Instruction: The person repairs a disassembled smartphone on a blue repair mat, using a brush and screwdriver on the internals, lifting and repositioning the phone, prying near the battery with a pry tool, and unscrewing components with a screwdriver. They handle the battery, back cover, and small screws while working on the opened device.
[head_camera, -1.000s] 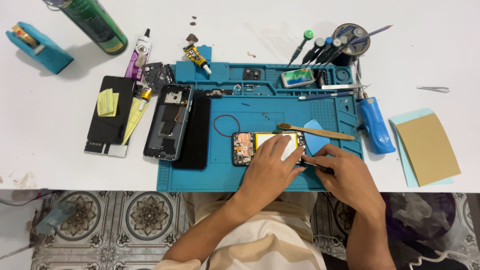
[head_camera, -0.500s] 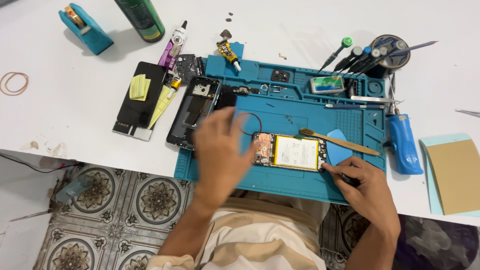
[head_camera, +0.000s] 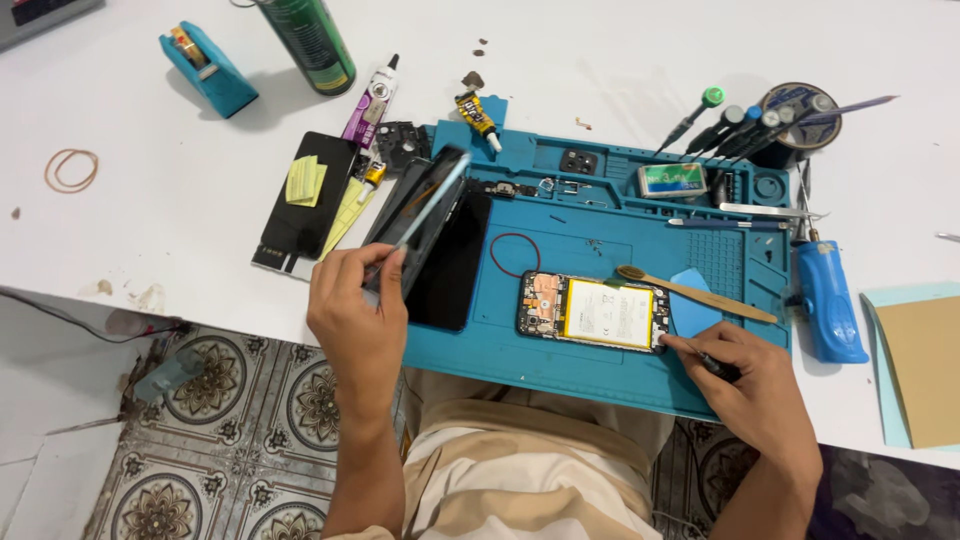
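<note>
Since a moment ago, my left hand (head_camera: 358, 318) left the opened black phone with yellow battery (head_camera: 594, 311) and now pinches a black phone frame (head_camera: 418, 222), tilted, left of it. Right hand (head_camera: 752, 378) fingers (head_camera: 684, 346) pinch a dark tool at the phone's right edge.

Teal mat (head_camera: 600, 250), yellow-white battery (head_camera: 610, 313)

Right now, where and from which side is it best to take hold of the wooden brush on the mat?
Probably take the wooden brush at its bare handle end, from the right and above: that end lies free on the blue mat, while the head end rests against the opened phone.
</note>
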